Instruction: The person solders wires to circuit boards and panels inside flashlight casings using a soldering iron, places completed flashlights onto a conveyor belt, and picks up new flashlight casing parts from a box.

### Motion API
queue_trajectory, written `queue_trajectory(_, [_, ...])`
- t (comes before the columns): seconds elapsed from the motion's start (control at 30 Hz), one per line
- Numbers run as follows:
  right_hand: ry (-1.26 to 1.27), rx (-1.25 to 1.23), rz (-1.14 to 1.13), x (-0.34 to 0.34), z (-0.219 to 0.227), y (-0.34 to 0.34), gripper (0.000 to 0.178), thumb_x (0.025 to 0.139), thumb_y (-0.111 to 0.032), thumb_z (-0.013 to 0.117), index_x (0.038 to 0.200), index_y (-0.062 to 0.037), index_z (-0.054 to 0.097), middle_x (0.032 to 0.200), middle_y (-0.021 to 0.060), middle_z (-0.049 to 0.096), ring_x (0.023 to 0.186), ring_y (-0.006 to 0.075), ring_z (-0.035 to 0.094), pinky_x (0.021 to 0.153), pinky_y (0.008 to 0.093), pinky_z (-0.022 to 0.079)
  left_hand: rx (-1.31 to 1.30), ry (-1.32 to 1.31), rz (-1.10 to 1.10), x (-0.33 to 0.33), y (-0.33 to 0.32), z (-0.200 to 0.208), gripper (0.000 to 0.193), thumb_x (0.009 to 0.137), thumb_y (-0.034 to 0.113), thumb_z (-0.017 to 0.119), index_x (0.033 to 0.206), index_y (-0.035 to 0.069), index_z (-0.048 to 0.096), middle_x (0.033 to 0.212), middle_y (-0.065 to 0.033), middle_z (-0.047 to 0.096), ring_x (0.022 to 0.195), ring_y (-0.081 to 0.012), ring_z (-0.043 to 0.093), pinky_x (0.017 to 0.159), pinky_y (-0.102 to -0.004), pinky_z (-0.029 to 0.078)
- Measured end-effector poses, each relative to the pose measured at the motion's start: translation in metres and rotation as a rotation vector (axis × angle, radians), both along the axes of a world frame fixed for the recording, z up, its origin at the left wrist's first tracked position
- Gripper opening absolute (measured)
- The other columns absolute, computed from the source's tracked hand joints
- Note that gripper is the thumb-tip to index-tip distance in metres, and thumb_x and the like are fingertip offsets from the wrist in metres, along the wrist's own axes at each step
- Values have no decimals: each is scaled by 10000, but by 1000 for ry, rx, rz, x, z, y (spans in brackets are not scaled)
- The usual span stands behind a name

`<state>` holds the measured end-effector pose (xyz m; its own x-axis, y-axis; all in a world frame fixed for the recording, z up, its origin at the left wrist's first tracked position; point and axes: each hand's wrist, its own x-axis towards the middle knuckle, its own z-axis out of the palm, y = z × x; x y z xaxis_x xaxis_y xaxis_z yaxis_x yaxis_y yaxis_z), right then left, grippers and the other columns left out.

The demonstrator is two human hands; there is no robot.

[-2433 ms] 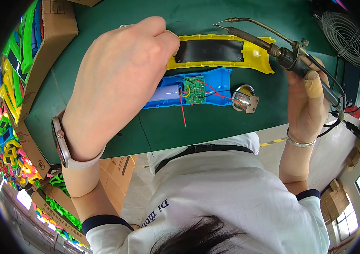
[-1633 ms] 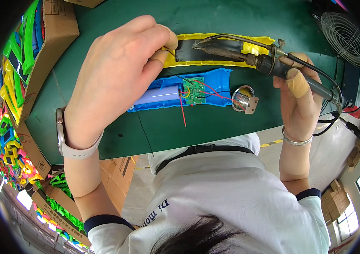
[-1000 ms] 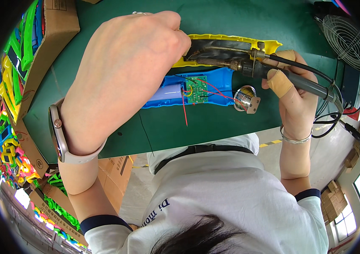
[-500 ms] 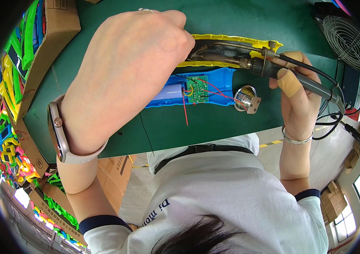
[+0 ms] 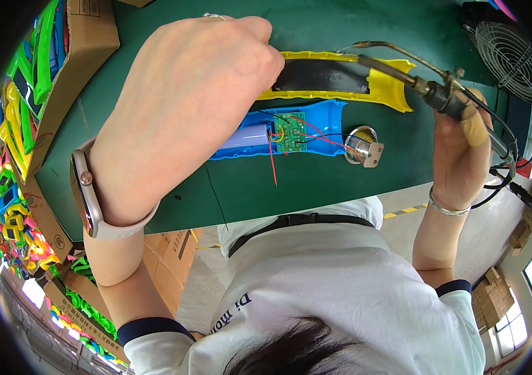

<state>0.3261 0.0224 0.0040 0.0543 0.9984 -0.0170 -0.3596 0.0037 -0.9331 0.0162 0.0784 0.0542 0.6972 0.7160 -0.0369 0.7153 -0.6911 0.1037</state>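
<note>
My right hand, with tape or a cot on its thumb, grips a soldering iron with a thin metal feed tube alongside; its tip points left above a yellow plastic shell with a black strip inside. My left hand is curled over the shell's left end; its fingertips and whatever they hold are hidden. Nearer to me lies a blue plastic shell holding a lilac battery cell and a green circuit board. Red and black wires run from the board toward a shiny round lamp reflector with a metal plate.
Everything lies on a green worktable. At the left stands a cardboard box of coloured plastic parts. A round wire fan guard and black cables occupy the right side. Another carton sits below the table edge.
My right hand has drawn the soldering iron to the right and tilted it, lifting the tip off the yellow shell's inside. My left hand stays almost in place.
</note>
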Motion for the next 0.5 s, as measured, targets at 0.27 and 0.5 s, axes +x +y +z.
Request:
queue_trajectory(0.27, [85, 24, 19, 20, -12, 5, 358, 1032, -246, 515, 1247, 11, 641, 946, 89, 710, 1132, 221, 632, 1191, 571, 263, -19, -6, 12, 1, 0, 1, 63, 799, 103, 703, 843, 61, 721, 798, -71, 581, 778, -269, 622, 699, -389, 506])
queue_trajectory(0.5, [95, 30, 5, 18, -13, 6, 368, 1036, -251, 506, 1248, 20, 637, 904, 79, 685, 1123, 227, 630, 1184, 577, 274, -16, 36, 4, 1, 1, 3, 70, 802, 104, 700, 852, 63, 726, 795, -73, 577, 775, -269, 618, 694, -386, 504])
